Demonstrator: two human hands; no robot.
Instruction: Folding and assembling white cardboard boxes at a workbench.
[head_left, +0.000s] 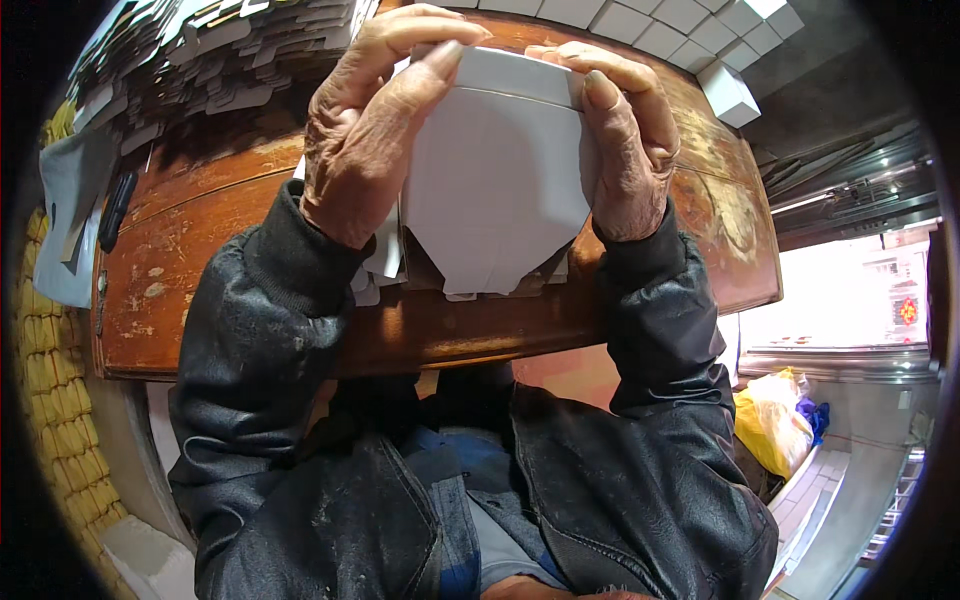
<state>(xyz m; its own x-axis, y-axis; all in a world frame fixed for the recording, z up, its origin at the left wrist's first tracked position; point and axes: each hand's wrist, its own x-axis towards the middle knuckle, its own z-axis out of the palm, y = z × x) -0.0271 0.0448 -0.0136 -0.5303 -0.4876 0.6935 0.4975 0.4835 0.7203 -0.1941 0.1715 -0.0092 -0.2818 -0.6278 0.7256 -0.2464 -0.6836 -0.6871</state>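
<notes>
My left hand (pixel 375 125) and my right hand (pixel 635 130) grip the two upper corners of a white cardboard box blank (pixel 500 180). Each thumb presses on the side facing me, while the fingers reach over the far edge. A narrow strip along the top is creased across its width. Toward me the blank tapers to a tongue with cut corners. Beneath it, more flat cardboard pieces (pixel 385 255) show on the worn wooden table (pixel 200 285). The fingertips behind the top edge are partly hidden.
Piles of flat cardboard blanks (pixel 215 75) cover the far left. Several white boxes (pixel 690 30) stand in rows at the far right, one (pixel 728 95) at the table's corner. A dark-handled tool (pixel 118 210) lies at the left edge. Plastic bags (pixel 775 425) sit low on the right.
</notes>
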